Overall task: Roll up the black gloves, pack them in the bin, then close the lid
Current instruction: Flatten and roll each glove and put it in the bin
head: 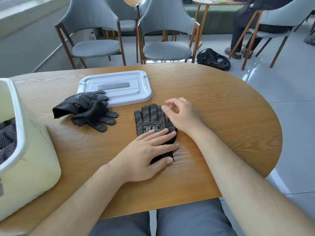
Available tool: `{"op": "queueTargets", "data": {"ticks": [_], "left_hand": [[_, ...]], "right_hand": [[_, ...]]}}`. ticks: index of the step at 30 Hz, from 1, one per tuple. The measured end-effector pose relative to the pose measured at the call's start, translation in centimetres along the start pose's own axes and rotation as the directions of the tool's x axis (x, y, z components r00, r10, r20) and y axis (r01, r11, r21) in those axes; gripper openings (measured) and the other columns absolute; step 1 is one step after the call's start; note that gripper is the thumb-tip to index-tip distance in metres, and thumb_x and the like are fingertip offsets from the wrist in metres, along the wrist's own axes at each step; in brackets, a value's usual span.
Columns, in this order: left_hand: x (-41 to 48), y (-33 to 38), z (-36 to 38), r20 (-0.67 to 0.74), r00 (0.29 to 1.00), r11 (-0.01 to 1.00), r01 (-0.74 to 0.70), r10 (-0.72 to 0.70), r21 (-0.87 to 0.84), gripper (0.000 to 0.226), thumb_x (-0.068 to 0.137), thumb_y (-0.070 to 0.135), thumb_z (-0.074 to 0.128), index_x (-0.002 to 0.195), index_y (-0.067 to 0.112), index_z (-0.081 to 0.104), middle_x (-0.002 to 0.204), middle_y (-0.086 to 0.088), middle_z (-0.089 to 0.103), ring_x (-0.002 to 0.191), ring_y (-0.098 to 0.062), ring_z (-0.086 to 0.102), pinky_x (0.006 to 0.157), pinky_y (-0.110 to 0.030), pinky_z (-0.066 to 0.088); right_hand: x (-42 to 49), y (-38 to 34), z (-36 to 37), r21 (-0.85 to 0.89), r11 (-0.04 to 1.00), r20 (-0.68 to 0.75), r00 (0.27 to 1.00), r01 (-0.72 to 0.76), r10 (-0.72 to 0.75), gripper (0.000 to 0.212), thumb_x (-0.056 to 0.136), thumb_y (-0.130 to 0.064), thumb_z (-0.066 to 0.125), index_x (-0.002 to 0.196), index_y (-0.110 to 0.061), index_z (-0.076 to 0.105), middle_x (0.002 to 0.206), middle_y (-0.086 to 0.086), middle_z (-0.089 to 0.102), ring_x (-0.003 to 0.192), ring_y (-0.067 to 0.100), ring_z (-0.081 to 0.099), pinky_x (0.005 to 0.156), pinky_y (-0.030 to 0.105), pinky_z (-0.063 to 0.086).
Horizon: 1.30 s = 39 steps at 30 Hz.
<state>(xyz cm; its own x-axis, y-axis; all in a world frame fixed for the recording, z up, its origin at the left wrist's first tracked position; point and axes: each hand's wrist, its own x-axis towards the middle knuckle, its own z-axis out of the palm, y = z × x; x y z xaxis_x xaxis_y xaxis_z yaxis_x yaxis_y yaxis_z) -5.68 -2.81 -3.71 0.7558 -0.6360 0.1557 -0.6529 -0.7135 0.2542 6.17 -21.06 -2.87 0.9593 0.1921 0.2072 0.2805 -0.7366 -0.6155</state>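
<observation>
Left hand (pixel 144 155) flat, pinning the cuff of the dotted black glove (pixel 151 120); right hand (pixel 180 114) loosely curled at its finger ends, holding nothing. Risk: loose first turn, roll springing open.

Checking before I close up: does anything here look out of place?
The loose glove pile lies partly on the near-left corner of the lid, so lifting the lid would likely drag those gloves. Nothing else stands out.

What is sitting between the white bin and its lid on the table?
A loose pile of black dotted gloves lies there, some fingertips resting on the near edge of the lid, with bare wood separating it from the bin. The head view shows this.
</observation>
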Motion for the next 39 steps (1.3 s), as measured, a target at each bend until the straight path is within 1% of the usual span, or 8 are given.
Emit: {"op": "queueTargets", "data": {"ticks": [4,9,15,19,24,28,33,39], "left_hand": [[0.0,-0.1,0.0,-0.032,0.999,0.999,-0.009,0.008,-0.033,0.043,0.106,0.052,0.038,0.145,0.041,0.053,0.164,0.012,0.029,0.155,-0.004,0.012,0.124,-0.043,0.021],[-0.1,-0.3,-0.5,-0.049,0.998,0.996,-0.031,0.027,-0.089,0.036,0.104,0.045,0.048,0.137,0.042,0.06,0.161,0.012,0.035,0.154,-0.005,0.018,0.123,-0.044,0.025],[-0.2,0.0,-0.6,-0.04,0.999,0.993,-0.014,0.01,-0.118,0.038,0.106,0.045,0.043,0.139,0.037,0.06,0.161,0.011,0.036,0.153,-0.004,0.018,0.123,-0.042,0.024],[-0.2,-0.3,-1.0,-0.236,0.966,0.961,0.038,-0.105,-0.273,0.039,0.108,0.033,0.04,0.132,0.02,0.066,0.149,0.005,0.054,0.149,-0.006,0.032,0.121,-0.032,0.028],[0.0,-1.5,0.0,-0.393,0.892,0.974,0.206,-0.225,-0.09,0.031,0.098,0.044,0.058,0.112,0.021,0.074,0.129,0.01,0.067,0.129,-0.012,0.056,0.101,-0.039,0.048],[0.2,-0.9,0.5,-0.31,0.938,0.987,0.162,-0.153,0.004,0.031,0.095,0.044,0.06,0.114,0.023,0.073,0.129,0.01,0.066,0.128,-0.012,0.056,0.098,-0.034,0.047],[0.0,-1.0,0.4,-0.316,0.935,0.984,0.176,-0.164,0.01,0.03,0.094,0.042,0.057,0.114,0.024,0.072,0.131,0.011,0.064,0.131,-0.01,0.053,0.103,-0.033,0.043],[0.0,-0.9,0.5,-0.368,0.851,0.923,0.379,-0.374,-0.063,0.039,0.097,0.045,0.05,0.123,0.021,0.067,0.134,0.009,0.063,0.14,-0.015,0.047,0.111,-0.032,0.037]], "right_hand": [[2.2,-0.4,0.8,-0.098,0.995,0.067,0.998,-0.011,0.018,0.025,0.094,-0.054,0.063,0.11,-0.036,0.07,0.119,-0.01,0.057,0.124,0.017,0.047,0.105,0.036,0.03],[2.4,-0.1,1.2,-0.058,0.998,0.038,0.999,0.031,-0.028,0.01,0.095,-0.05,0.063,0.098,-0.041,0.062,0.105,-0.018,0.06,0.111,0.014,0.049,0.094,0.034,0.032],[2.9,-0.2,1.8,-0.001,0.998,-0.107,0.992,-0.066,0.066,0.026,0.095,-0.052,0.062,0.115,-0.035,0.062,0.089,-0.014,0.061,0.105,0.016,0.055,0.09,0.036,0.037],[3.2,-1.3,1.5,0.019,0.997,-0.009,0.997,-0.074,0.075,0.064,0.079,-0.083,0.059,0.123,-0.037,0.058,0.097,-0.015,0.061,0.104,0.013,0.048,0.091,0.038,0.038],[3.2,-3.7,1.8,-0.213,0.973,0.105,0.992,0.094,-0.073,0.085,0.061,-0.098,0.054,0.122,-0.04,0.055,0.119,-0.01,0.054,0.118,0.018,0.042,0.102,0.043,0.036],[3.7,-5.2,3.0,-0.34,0.93,0.177,0.981,0.14,-0.083,0.083,0.067,-0.091,0.061,0.128,-0.035,0.052,0.131,-0.004,0.052,0.126,0.022,0.04,0.103,0.041,0.033],[4.1,-5.0,3.6,-0.255,0.961,0.022,0.994,0.107,-0.105,0.06,0.085,-0.073,0.061,0.126,-0.029,0.056,0.118,-0.005,0.059,0.117,0.022,0.046,0.094,0.037,0.039],[2.1,-2.1,1.3,-0.096,0.995,0.04,0.999,0.012,-0.008,0.061,0.088,-0.074,0.056,0.134,-0.033,0.054,0.111,-0.01,0.054,0.114,0.015,0.043,0.099,0.037,0.039]]}}
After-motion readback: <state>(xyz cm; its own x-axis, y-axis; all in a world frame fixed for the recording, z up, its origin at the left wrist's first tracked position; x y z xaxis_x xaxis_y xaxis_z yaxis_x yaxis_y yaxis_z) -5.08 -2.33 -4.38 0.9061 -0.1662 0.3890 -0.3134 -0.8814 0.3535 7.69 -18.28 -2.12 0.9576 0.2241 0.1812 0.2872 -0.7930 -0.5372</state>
